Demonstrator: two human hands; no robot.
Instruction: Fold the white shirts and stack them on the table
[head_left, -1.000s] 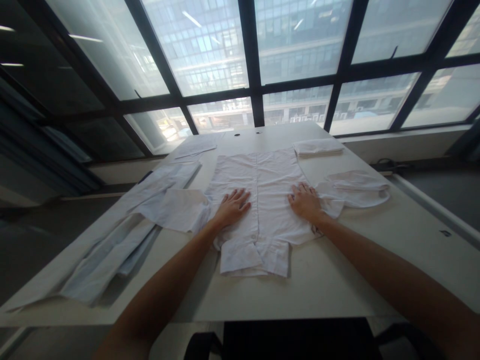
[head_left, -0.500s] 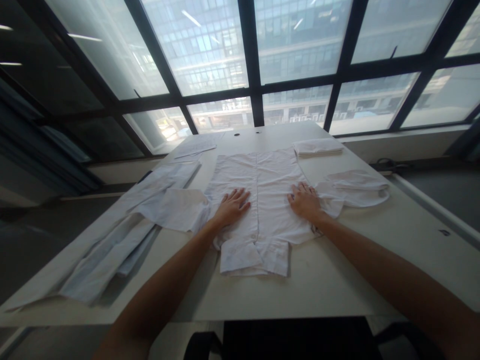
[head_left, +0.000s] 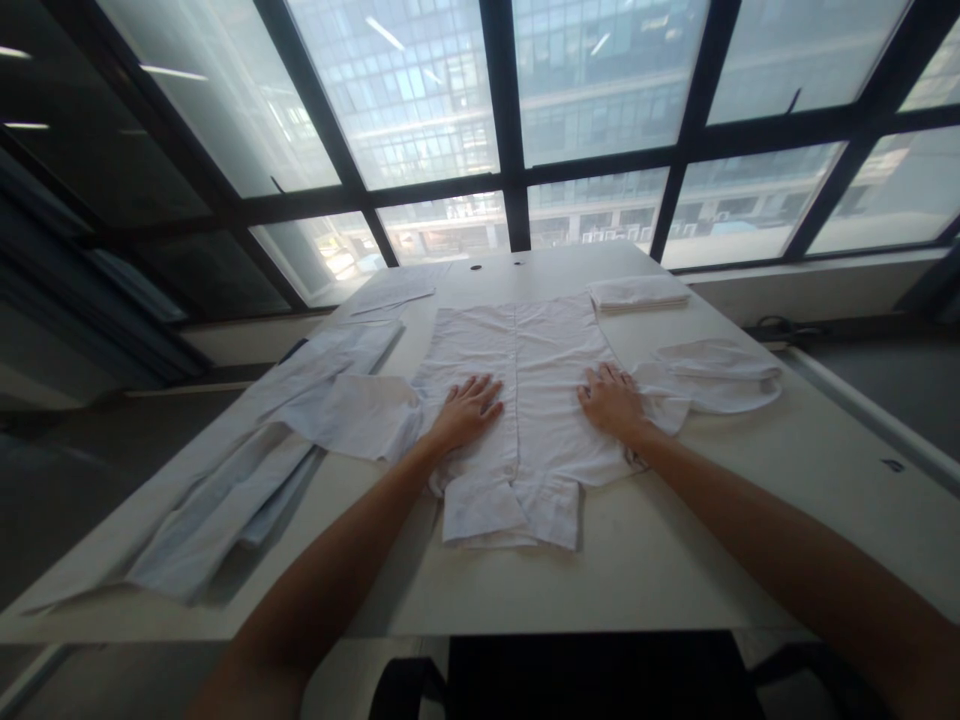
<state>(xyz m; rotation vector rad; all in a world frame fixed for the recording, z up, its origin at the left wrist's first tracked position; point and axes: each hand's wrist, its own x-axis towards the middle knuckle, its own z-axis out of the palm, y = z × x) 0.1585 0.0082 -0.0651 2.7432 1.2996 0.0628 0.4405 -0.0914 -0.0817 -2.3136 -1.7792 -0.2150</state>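
Observation:
A white shirt (head_left: 555, 370) lies spread on the white table, its collar end toward me and a front seam running down its middle. Its sleeves stretch out to both sides. My left hand (head_left: 466, 412) rests flat on the left half of the shirt, fingers slightly spread and pointing away from me. On the right half, near the side edge, my right hand (head_left: 609, 400) lies palm down with its fingers extended. Neither hand grips the cloth. What lies under the palms is hidden.
White cloth pieces (head_left: 225, 500) are heaped along the left side of the table (head_left: 525, 600). A folded white stack (head_left: 641, 293) sits at the far right, and thin white sheets (head_left: 394, 288) lie far left. A black chair (head_left: 592, 675) stands at the near edge, with windows beyond.
Both hands stay flat in the same places on the shirt. Only a very slight shift of the whole view shows.

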